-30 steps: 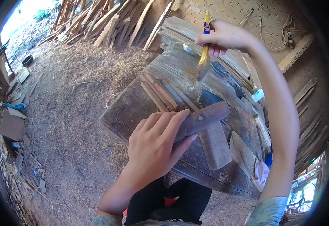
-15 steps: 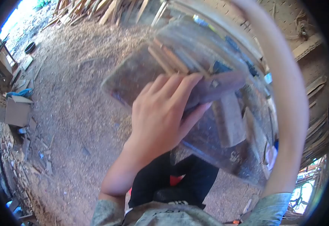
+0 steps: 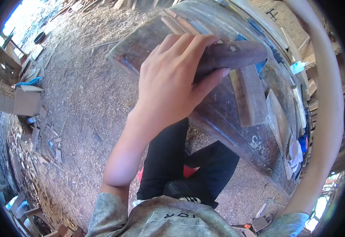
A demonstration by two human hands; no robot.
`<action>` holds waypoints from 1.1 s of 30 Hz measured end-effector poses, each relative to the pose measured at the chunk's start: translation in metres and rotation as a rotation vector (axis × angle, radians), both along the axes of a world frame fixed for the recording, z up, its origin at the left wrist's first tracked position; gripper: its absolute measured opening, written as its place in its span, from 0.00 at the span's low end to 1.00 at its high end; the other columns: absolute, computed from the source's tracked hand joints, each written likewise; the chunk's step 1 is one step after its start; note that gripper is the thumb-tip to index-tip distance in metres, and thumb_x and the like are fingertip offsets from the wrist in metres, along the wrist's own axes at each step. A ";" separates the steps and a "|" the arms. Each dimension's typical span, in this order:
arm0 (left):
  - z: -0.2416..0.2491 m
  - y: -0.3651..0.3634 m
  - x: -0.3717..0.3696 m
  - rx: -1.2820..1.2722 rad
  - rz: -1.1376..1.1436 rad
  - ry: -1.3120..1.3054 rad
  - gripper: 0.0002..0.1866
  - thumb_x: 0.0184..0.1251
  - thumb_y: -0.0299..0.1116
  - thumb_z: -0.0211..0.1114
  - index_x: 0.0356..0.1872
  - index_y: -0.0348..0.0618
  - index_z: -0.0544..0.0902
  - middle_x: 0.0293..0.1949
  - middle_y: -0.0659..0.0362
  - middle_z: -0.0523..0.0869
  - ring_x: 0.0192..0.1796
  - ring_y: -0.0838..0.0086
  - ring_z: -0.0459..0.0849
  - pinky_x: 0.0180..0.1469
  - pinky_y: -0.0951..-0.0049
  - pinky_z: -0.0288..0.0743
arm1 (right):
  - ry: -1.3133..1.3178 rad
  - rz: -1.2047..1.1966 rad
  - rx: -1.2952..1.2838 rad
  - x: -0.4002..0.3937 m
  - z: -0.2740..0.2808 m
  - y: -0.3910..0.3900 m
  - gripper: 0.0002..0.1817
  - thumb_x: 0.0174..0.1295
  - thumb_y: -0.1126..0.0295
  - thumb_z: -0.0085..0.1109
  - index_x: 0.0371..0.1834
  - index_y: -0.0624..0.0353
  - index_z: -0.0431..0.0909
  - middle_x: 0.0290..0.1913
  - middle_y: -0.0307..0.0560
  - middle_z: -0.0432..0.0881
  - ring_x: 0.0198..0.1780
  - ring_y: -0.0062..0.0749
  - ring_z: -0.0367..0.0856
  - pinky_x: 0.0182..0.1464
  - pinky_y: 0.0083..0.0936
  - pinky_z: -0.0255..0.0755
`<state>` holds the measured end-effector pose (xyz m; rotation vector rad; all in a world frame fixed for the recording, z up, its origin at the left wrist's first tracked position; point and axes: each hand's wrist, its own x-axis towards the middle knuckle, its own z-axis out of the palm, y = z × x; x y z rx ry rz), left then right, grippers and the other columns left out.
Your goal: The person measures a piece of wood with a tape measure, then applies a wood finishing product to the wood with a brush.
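Note:
My left hand (image 3: 170, 71) is closed around a dark brown piece of wood (image 3: 239, 53) with a rounded end, held over the wooden bench (image 3: 224, 110). The fingers lie over its top and the thumb runs along its near side. Part of the piece is hidden under the palm. Beyond the fingers, several narrow wood strips (image 3: 180, 23) rest on the bench. A squared wood block (image 3: 248, 96) lies nearer to me, to the right of my thumb. My right forearm (image 3: 330, 91) reaches up along the right side, and its hand is beyond the top edge.
On the bench's right side are a pale pointed board (image 3: 277, 118), a crumpled white item (image 3: 295, 154) and a small bottle (image 3: 297, 67). Wood chips and shavings cover the ground (image 3: 85, 106). A cardboard box (image 3: 27, 100) stands at the left.
My left hand and the dark piece of wood sit higher and slightly further right in view. My right forearm has shifted right. The view itself has also moved, and the bench looks sharper.

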<state>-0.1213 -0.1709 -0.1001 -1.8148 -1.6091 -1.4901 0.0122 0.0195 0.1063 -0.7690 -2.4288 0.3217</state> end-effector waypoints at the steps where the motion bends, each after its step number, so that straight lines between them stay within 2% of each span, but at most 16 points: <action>1: -0.002 0.001 0.000 0.013 0.007 0.012 0.26 0.66 0.46 0.77 0.61 0.46 0.84 0.46 0.57 0.87 0.53 0.57 0.86 0.54 0.58 0.81 | 0.022 -0.058 0.007 0.003 -0.001 0.000 0.18 0.75 0.56 0.67 0.52 0.60 0.88 0.42 0.47 0.92 0.42 0.29 0.90 0.48 0.27 0.86; 2: -0.002 0.003 -0.001 0.033 0.015 0.027 0.26 0.66 0.46 0.76 0.61 0.46 0.83 0.45 0.58 0.86 0.53 0.58 0.85 0.54 0.58 0.81 | 0.047 -0.114 0.021 0.001 -0.001 -0.006 0.17 0.75 0.56 0.67 0.52 0.60 0.88 0.42 0.47 0.92 0.42 0.28 0.90 0.48 0.27 0.86; 5: -0.001 0.001 -0.001 0.056 0.018 0.021 0.27 0.65 0.46 0.77 0.61 0.45 0.83 0.45 0.57 0.85 0.54 0.57 0.85 0.55 0.57 0.81 | 0.079 -0.024 0.199 0.021 -0.012 -0.033 0.17 0.75 0.57 0.68 0.53 0.59 0.88 0.40 0.44 0.91 0.41 0.26 0.90 0.46 0.26 0.86; 8: -0.001 0.000 -0.001 0.041 0.021 0.027 0.28 0.65 0.47 0.77 0.61 0.45 0.82 0.45 0.57 0.85 0.53 0.57 0.85 0.54 0.57 0.81 | 0.211 0.122 -0.019 0.041 -0.003 -0.030 0.14 0.75 0.62 0.67 0.52 0.62 0.88 0.42 0.48 0.93 0.42 0.29 0.92 0.46 0.26 0.87; 9: -0.001 0.000 -0.001 0.047 0.026 0.034 0.27 0.65 0.47 0.77 0.61 0.45 0.82 0.45 0.57 0.85 0.53 0.57 0.85 0.54 0.57 0.81 | 0.187 0.308 -0.145 0.060 0.009 -0.018 0.13 0.75 0.63 0.68 0.52 0.63 0.88 0.45 0.51 0.93 0.44 0.32 0.93 0.49 0.28 0.88; 12: -0.002 -0.001 0.000 0.048 0.039 0.046 0.27 0.65 0.47 0.77 0.61 0.46 0.83 0.44 0.57 0.85 0.52 0.57 0.85 0.54 0.57 0.81 | 0.093 0.127 -0.520 0.066 0.050 -0.074 0.12 0.75 0.65 0.67 0.51 0.64 0.87 0.45 0.55 0.93 0.44 0.34 0.94 0.49 0.27 0.90; 13: -0.001 -0.001 0.000 0.043 0.042 0.049 0.27 0.65 0.47 0.77 0.61 0.46 0.83 0.44 0.57 0.85 0.53 0.57 0.85 0.54 0.57 0.81 | 0.132 0.086 -0.438 0.071 0.046 -0.082 0.12 0.75 0.66 0.67 0.51 0.64 0.88 0.44 0.54 0.93 0.44 0.33 0.94 0.48 0.27 0.90; 16: -0.002 0.001 0.001 0.045 0.045 0.051 0.27 0.65 0.48 0.78 0.61 0.47 0.83 0.45 0.57 0.87 0.53 0.57 0.86 0.54 0.57 0.82 | 0.200 -0.238 0.057 0.053 0.018 -0.082 0.11 0.76 0.67 0.65 0.51 0.65 0.88 0.43 0.54 0.93 0.42 0.34 0.94 0.47 0.26 0.89; 17: -0.003 0.001 0.002 0.045 0.051 0.055 0.27 0.65 0.48 0.78 0.61 0.48 0.84 0.45 0.57 0.87 0.54 0.56 0.86 0.55 0.57 0.82 | 0.168 -0.022 0.073 0.086 0.020 -0.067 0.12 0.76 0.67 0.65 0.51 0.65 0.88 0.43 0.54 0.93 0.42 0.34 0.94 0.47 0.26 0.89; 20: -0.002 -0.002 0.005 0.091 0.070 0.039 0.27 0.65 0.49 0.78 0.60 0.48 0.84 0.47 0.57 0.88 0.54 0.57 0.86 0.55 0.57 0.82 | 0.126 0.214 -0.034 0.112 0.030 -0.061 0.13 0.77 0.67 0.64 0.52 0.67 0.87 0.44 0.55 0.93 0.42 0.35 0.94 0.47 0.25 0.88; 21: -0.003 -0.002 0.005 0.101 0.070 0.043 0.27 0.65 0.49 0.78 0.60 0.48 0.84 0.46 0.56 0.88 0.54 0.57 0.86 0.55 0.57 0.82 | 0.100 0.221 -0.167 0.114 0.044 -0.064 0.13 0.77 0.67 0.64 0.52 0.67 0.87 0.44 0.55 0.93 0.43 0.35 0.94 0.47 0.25 0.88; 23: -0.004 -0.001 0.005 0.122 0.072 0.048 0.27 0.65 0.49 0.78 0.60 0.48 0.84 0.46 0.56 0.88 0.55 0.57 0.87 0.56 0.57 0.82 | 0.070 0.232 -0.253 0.115 0.048 -0.064 0.13 0.77 0.66 0.65 0.52 0.67 0.87 0.44 0.55 0.93 0.43 0.35 0.94 0.48 0.26 0.87; 27: -0.002 -0.002 0.007 0.092 0.063 0.037 0.26 0.66 0.49 0.78 0.60 0.48 0.84 0.47 0.56 0.89 0.55 0.57 0.87 0.56 0.57 0.82 | 0.149 0.100 0.001 0.112 0.013 -0.080 0.14 0.75 0.64 0.67 0.52 0.66 0.86 0.44 0.56 0.93 0.44 0.36 0.94 0.48 0.27 0.88; 30: -0.002 -0.001 0.007 0.096 0.065 0.043 0.26 0.66 0.49 0.78 0.60 0.48 0.85 0.47 0.56 0.89 0.55 0.57 0.87 0.56 0.57 0.82 | 0.208 0.044 -0.140 0.112 0.022 -0.094 0.14 0.74 0.63 0.69 0.52 0.64 0.87 0.44 0.55 0.93 0.44 0.35 0.94 0.49 0.27 0.88; 33: -0.002 -0.002 0.005 0.060 0.064 0.045 0.26 0.66 0.48 0.78 0.60 0.49 0.85 0.47 0.56 0.90 0.54 0.57 0.87 0.56 0.59 0.81 | 0.191 0.152 0.075 0.124 0.006 -0.061 0.14 0.74 0.63 0.69 0.52 0.63 0.87 0.45 0.54 0.93 0.45 0.34 0.94 0.49 0.28 0.88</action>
